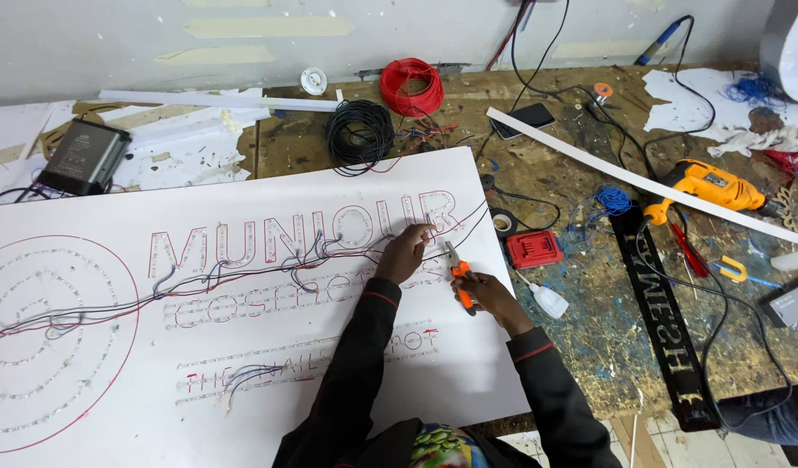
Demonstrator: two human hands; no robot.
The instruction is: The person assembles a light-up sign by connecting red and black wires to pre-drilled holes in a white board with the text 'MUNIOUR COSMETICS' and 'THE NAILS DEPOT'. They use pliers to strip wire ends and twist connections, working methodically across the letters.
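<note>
A big white sign panel (243,347) fills the lower left of the frame on the paint-spattered worktop (590,329); at centre the left hand (405,253) pinches the wires (269,264) on it, and just right the right hand (486,295) grips orange-handled cutters (459,276)

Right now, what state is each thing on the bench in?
Left hand: pinching wires on the white sign board.
Right hand: gripping orange-handled pliers, tip at the wires.
Sign board: flat, wires strung across it.
Red wire coil: wound, lying flat.
Black wire coil: wound, lying flat.
Yellow drill: on its side.
</note>
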